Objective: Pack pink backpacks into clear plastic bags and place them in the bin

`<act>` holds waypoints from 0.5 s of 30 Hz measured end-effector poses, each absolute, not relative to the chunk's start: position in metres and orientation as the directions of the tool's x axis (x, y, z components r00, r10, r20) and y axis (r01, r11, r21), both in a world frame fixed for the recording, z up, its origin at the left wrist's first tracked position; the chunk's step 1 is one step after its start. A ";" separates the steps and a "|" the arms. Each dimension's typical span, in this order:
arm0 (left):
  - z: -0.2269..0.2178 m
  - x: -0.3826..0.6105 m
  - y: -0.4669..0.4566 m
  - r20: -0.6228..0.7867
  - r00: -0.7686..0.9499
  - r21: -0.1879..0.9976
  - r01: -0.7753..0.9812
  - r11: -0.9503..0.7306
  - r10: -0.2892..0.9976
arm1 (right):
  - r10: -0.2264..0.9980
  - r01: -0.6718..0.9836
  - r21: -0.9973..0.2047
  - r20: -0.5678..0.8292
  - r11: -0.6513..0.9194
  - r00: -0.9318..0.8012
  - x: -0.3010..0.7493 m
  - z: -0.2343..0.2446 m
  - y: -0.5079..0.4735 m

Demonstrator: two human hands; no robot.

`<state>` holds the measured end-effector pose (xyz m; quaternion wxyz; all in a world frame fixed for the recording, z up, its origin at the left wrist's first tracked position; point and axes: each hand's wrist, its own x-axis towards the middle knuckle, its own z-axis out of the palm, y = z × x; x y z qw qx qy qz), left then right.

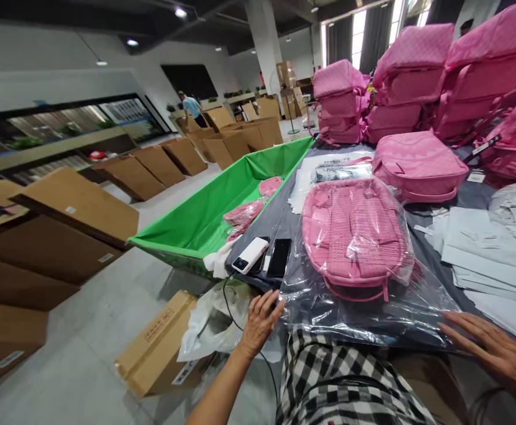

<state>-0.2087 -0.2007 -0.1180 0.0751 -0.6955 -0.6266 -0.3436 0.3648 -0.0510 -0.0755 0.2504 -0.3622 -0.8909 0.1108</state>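
Note:
A pink backpack (355, 233) lies flat inside a clear plastic bag (372, 319) at the front of the dark-covered table (304, 159). The bag's loose end spreads toward me. My left hand (262, 321) is at the table's front edge by the bag's left corner, fingers extended and slightly bent. At the bag's right corner, my right hand (490, 345) has its fingers stretched out over the film, palm down. Neither hand is visibly wrapped round anything. A white power bank (250, 255) with a cable and a black phone (279, 258) lie left of the bag.
Pink backpacks (410, 65) are stacked at the back right, with another pink bag (419, 165) nearer. White sheets (490, 251) lie on the right. A green-lined bin (187, 224) with wrapped pink items adjoins the table. Cardboard boxes (76, 200) and a distant person (191, 108) are left.

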 end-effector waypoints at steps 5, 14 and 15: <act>-0.102 -0.216 -0.194 0.463 0.146 0.375 0.861 -0.342 0.874 | 0.918 0.513 -0.777 0.206 0.364 -0.339 0.351 -0.049 -0.041; -0.072 -0.185 -0.157 0.216 -0.405 0.951 0.292 -0.099 0.888 | 0.887 0.337 -0.941 0.149 -0.008 0.437 0.268 -0.025 -0.030; -0.074 -0.182 -0.152 0.172 -0.460 0.964 0.262 -0.052 0.871 | 0.874 0.308 -0.951 0.137 -0.015 0.466 0.261 -0.026 -0.027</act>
